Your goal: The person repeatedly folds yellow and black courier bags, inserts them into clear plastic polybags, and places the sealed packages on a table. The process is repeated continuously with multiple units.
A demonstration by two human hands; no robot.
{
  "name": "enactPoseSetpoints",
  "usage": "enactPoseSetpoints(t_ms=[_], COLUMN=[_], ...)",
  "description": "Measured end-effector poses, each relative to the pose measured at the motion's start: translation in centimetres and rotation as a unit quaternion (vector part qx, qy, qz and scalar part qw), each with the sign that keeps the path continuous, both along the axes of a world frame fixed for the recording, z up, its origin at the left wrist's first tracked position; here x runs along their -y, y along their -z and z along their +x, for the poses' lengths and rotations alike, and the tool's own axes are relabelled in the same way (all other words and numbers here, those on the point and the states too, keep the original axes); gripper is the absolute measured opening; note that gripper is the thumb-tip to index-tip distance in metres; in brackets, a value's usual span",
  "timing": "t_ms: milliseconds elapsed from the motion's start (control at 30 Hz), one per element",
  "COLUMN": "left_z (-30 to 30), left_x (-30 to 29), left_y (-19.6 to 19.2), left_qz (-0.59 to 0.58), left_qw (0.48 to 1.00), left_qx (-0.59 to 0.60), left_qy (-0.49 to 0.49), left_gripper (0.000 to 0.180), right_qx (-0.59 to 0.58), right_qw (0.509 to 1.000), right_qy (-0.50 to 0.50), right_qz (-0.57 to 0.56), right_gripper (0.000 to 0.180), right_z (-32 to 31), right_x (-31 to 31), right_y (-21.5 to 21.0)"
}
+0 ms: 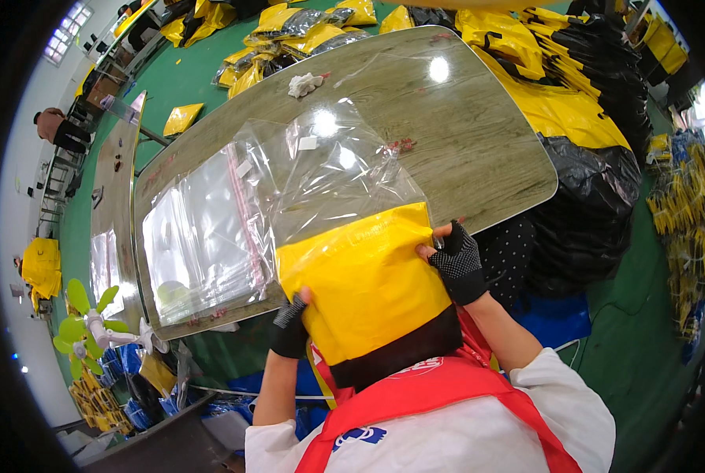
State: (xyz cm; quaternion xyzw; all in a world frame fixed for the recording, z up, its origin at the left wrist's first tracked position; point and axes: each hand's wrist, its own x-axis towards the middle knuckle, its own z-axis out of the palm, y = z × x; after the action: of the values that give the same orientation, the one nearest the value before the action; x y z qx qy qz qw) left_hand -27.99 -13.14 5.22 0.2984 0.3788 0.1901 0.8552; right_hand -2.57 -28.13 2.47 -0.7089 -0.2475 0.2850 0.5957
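A folded yellow-and-black item (368, 288) with a smooth, shiny surface lies tilted at the table's near edge, its black band toward me. My left hand (290, 325), in a black fingerless glove, grips its lower left edge; most of those fingers are hidden. At the upper right corner, my right hand (453, 258), gloved the same way, pinches the edge between thumb and fingers. A clear plastic bag (329, 169) lies flat just beyond the item and meets its far edge. Whether that edge is inside the bag I cannot tell.
Left of the item lies a stack of clear plastic bags (195, 229) on the wood-patterned table (463, 118). A crumpled white wad (304, 84) sits near the far edge. Black sacks with yellow items (581, 181) stand at right. A green-bladed fan (92, 327) is at left.
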Motion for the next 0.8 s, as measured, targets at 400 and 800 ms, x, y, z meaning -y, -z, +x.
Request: enactPoseSetpoints(t_ms=[400, 800], left_z=[-0.5, -2.5], left_x=[2.5, 5.3], left_y=[3.3, 2.6], left_qz=[0.097, 0.140], left_qw=[0.991, 0.985], left_qx=[-0.078, -0.096], left_qy=[-0.051, 0.043], left_gripper=[0.048, 0.054], right_qx=[-0.080, 0.308], right_qw=[0.994, 0.943], right_qy=[-0.058, -0.037], right_qz=[-0.042, -0.123], right_gripper=[0.022, 0.019], right_z=[2.0, -2.1], right_x=[-0.3, 6.1], right_y=[-1.5, 1.7])
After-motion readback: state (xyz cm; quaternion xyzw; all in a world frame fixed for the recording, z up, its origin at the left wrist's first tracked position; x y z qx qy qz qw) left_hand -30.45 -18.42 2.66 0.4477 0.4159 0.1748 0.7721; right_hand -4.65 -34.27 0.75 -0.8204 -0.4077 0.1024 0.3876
